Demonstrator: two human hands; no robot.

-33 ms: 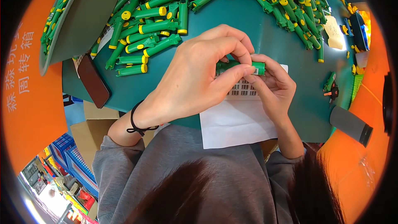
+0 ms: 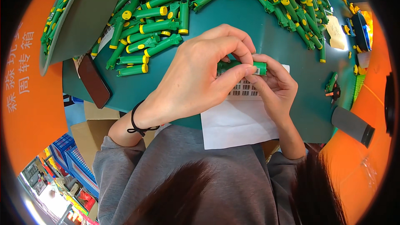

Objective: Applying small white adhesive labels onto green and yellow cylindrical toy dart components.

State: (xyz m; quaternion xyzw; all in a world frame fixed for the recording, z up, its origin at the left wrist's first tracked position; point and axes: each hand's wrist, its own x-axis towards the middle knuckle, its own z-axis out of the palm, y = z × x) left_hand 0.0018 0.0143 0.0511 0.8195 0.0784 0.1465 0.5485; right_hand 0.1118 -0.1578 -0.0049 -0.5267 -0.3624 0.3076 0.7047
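Both of my hands meet over the table around a short green plastic tube (image 2: 261, 67), which lies roughly level. My right hand (image 2: 278, 82) grips its right end between curled fingers and thumb. From the left, my left hand (image 2: 204, 68) bends over the tube, thumb and fingers closed on it near a small pale label. That hand hides much of the tube's left part. Just beneath the hands is a sheet of small dark-printed stickers (image 2: 243, 91), with white paper (image 2: 237, 127) reaching toward my lap.
Green tubes with yellow ends (image 2: 156, 27) heap at the far left, and another heap (image 2: 298, 12) lies far right. A dark red phone (image 2: 95, 82) rests at the left edge beside a grey tray (image 2: 79, 12). A grey cylinder (image 2: 352, 125) and a small black-orange tool (image 2: 333, 93) are at right.
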